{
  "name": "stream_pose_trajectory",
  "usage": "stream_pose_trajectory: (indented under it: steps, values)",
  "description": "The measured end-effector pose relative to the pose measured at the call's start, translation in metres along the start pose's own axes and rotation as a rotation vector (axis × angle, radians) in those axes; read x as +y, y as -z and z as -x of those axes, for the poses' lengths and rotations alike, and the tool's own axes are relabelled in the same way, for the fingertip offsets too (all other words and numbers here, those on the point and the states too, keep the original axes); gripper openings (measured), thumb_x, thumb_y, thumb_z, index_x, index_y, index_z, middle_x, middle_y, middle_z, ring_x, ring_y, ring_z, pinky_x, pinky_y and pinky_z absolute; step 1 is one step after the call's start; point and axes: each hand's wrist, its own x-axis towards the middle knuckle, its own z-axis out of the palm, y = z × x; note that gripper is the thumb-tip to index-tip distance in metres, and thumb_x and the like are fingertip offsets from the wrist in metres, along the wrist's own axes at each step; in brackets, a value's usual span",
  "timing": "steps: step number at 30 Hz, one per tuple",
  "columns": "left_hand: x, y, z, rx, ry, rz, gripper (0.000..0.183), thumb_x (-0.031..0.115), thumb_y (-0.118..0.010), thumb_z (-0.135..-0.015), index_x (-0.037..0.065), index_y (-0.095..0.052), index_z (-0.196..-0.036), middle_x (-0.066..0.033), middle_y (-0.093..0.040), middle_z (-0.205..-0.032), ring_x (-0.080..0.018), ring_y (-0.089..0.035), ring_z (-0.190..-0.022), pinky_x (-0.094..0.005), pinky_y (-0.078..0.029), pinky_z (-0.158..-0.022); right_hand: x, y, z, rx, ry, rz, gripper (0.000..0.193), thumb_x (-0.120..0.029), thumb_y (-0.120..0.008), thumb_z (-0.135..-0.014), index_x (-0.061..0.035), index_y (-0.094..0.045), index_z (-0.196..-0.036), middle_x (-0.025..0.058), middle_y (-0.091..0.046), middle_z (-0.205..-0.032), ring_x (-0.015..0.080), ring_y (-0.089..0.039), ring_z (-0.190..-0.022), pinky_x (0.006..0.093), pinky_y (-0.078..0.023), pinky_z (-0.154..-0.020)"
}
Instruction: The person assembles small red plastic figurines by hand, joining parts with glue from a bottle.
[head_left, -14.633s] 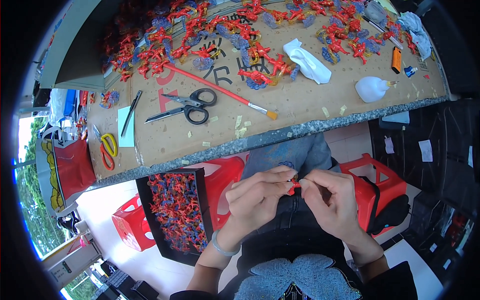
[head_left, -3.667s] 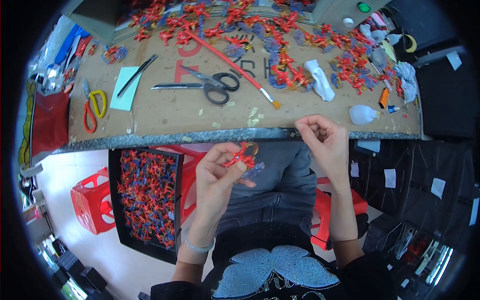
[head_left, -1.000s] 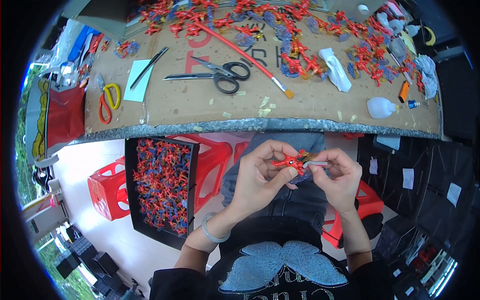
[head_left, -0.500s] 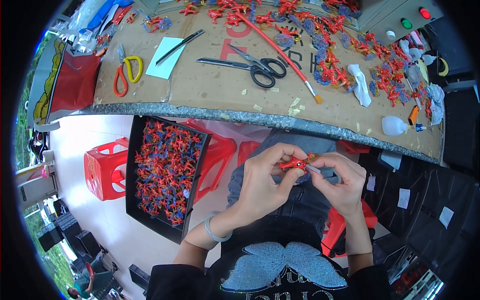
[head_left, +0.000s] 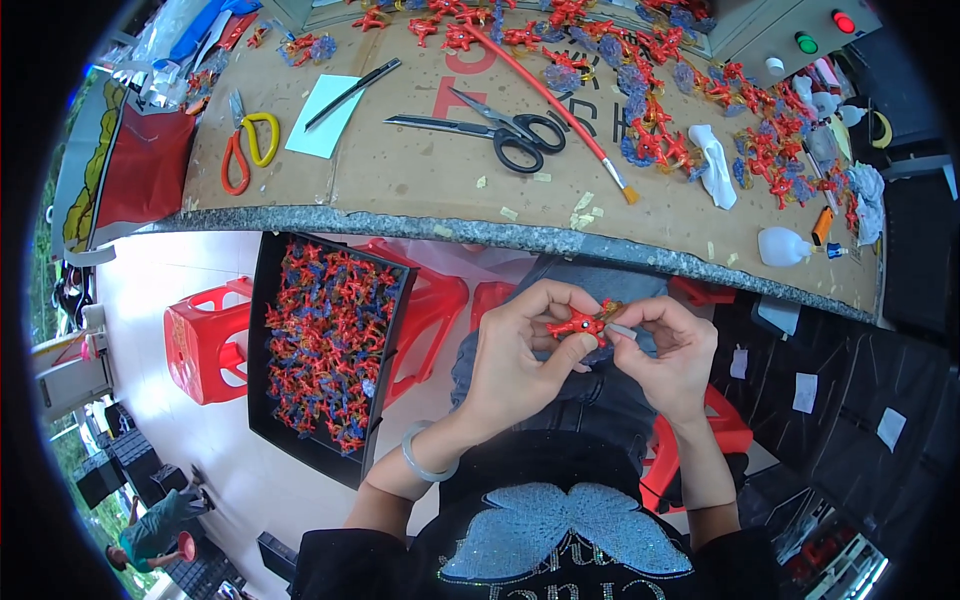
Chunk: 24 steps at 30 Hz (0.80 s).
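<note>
Above my lap, in front of the table edge, my left hand [head_left: 515, 355] pinches a small red toy figure [head_left: 577, 325] with a dark eye spot and some amber-coloured parts. Its thumb presses against the figure's underside. On the other side, my right hand [head_left: 668, 350] is closed on a thin grey blade-like piece [head_left: 622, 331], whose tip meets the figure's right end. The fingers hide most of that grey piece, so its full shape cannot be made out.
On the cardboard-covered table [head_left: 400, 185] lie black scissors [head_left: 520, 143], red-and-yellow cutters [head_left: 245, 145], a red brush [head_left: 560, 105], a white squeeze bottle [head_left: 783, 246] and many red-and-blue figures. A black tray [head_left: 378, 400] full of figures stands left, beside a red stool [head_left: 195, 345].
My hands shift slightly left and the figure turns a little between my fingers. A person in the background at lower left has moved further into view.
</note>
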Motion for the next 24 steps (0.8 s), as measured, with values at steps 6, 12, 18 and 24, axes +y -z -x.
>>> stream_pose_trajectory:
  steps: [6,12,18,24]
  values:
    - [0.001,0.006,-0.005,-0.065,0.057,0.115,0.029,-0.006,-0.059,-0.084,-0.003,-0.049,-0.111,-0.0102,-0.060,-0.099,-0.0137,-0.064,-0.085,-0.0252,-0.058,-0.065,-0.002,0.004,-0.003,-0.016,-0.082,-0.110,0.018,0.008,-0.065,-0.075,0.0092,-0.062,-0.092,0.0100,-0.064,-0.091,0.0118,-0.062,-0.084,0.0246,-0.050,-0.078]
    - [0.005,0.009,-0.009,-0.081,0.106,0.160,0.029,-0.006,-0.059,-0.084,-0.004,-0.049,-0.111,-0.0104,-0.061,-0.098,-0.0141,-0.064,-0.085,-0.0253,-0.058,-0.065,-0.007,0.010,-0.007,-0.052,-0.039,-0.027,0.013,0.009,-0.065,-0.075,0.0079,-0.064,-0.088,0.0106,-0.066,-0.085,0.0132,-0.063,-0.079,0.0244,-0.051,-0.074]
    - [0.000,-0.002,-0.002,0.006,-0.006,-0.064,0.026,-0.008,-0.060,-0.082,-0.003,-0.053,-0.106,-0.0095,-0.061,-0.097,-0.0127,-0.063,-0.084,-0.0240,-0.058,-0.062,-0.010,0.008,-0.011,-0.082,0.124,0.261,0.012,0.007,-0.067,-0.072,0.0045,-0.066,-0.084,0.0094,-0.067,-0.078,0.0143,-0.065,-0.073,0.0245,-0.050,-0.067]
    - [-0.001,0.000,-0.001,-0.010,-0.015,-0.084,0.027,-0.008,-0.060,-0.082,-0.003,-0.053,-0.107,-0.0093,-0.062,-0.094,-0.0134,-0.064,-0.084,-0.0241,-0.057,-0.062,0.004,0.006,-0.007,-0.042,0.089,0.172,0.015,0.007,-0.066,-0.070,0.0030,-0.064,-0.084,0.0084,-0.067,-0.076,0.0132,-0.065,-0.071,0.0235,-0.050,-0.065]
